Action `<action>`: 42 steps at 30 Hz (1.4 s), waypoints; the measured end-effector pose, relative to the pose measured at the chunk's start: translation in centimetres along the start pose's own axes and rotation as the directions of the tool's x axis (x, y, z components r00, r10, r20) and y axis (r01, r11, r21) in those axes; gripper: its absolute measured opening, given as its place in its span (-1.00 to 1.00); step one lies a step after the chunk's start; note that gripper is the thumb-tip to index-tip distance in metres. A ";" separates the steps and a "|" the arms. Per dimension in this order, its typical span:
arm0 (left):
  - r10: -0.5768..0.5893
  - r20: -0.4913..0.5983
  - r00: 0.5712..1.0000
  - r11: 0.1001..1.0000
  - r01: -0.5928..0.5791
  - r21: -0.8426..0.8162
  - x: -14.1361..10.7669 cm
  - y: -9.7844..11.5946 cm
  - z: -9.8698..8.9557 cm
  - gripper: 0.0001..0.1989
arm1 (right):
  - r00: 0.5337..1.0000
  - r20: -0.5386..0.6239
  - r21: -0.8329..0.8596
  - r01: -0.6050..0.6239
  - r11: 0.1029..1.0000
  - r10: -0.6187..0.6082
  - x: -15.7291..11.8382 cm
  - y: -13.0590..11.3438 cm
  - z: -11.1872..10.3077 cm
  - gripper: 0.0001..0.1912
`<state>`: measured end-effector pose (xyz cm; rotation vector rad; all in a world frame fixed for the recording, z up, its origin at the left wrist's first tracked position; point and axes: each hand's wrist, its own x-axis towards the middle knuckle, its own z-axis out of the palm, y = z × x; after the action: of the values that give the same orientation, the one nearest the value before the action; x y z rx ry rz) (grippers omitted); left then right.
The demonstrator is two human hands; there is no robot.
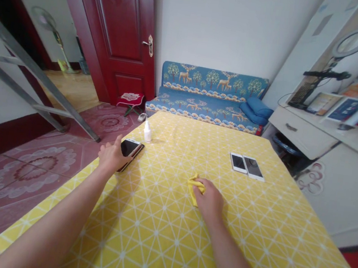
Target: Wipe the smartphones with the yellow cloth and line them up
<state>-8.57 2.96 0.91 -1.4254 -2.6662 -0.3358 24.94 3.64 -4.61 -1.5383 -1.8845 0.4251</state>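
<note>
At the table's left edge, my left hand (113, 156) grips a white-framed smartphone (128, 147) with a dark screen, thumb on its near right side and fingers along its left. Under and beside that phone lies a dark phone or case (139, 151), mostly covered. My right hand (211, 200) pinches a crumpled yellow cloth (195, 188) against the middle of the table. Just beyond the left hand, a small white spray bottle (147, 132) stands upright. Two white phones, one (238, 162) beside another (254, 168), lie side by side, screens up, on the right.
A yellow patterned tablecloth (159, 229) covers the table. Behind it is a blue sofa (203, 104). A white cabinet (302, 129) with a ring light (353, 41) stands right. A metal ladder (43, 79) and red door (122, 19) are left.
</note>
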 end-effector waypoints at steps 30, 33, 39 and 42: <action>0.786 0.361 0.501 -0.459 0.865 -0.201 -12.5 15.5 3.0 -0.50 | 0.894 -0.247 0.725 -0.087 0.684 0.375 1.1 1.5 0.1 -0.60; 0.776 0.381 0.503 -0.462 0.864 -0.200 -12.6 15.6 3.2 -0.48 | 0.869 -0.245 0.768 -0.097 0.633 0.430 1.0 1.3 -0.1 -0.57; 0.645 0.502 0.577 -0.522 0.812 -0.262 -12.5 16.2 3.3 -0.57 | 0.940 -0.284 0.456 0.307 0.836 -0.190 -0.9 -1.5 -0.7 -0.82; 0.665 0.548 0.507 -0.449 0.858 -0.249 -12.8 16.1 3.4 -0.47 | 0.832 -0.166 0.188 0.554 0.811 -0.530 -1.7 -3.0 -0.8 -0.81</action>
<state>11.93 2.11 -2.47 0.0969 0.5219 1.1790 23.35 1.16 -2.65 -0.7953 -2.0040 0.2753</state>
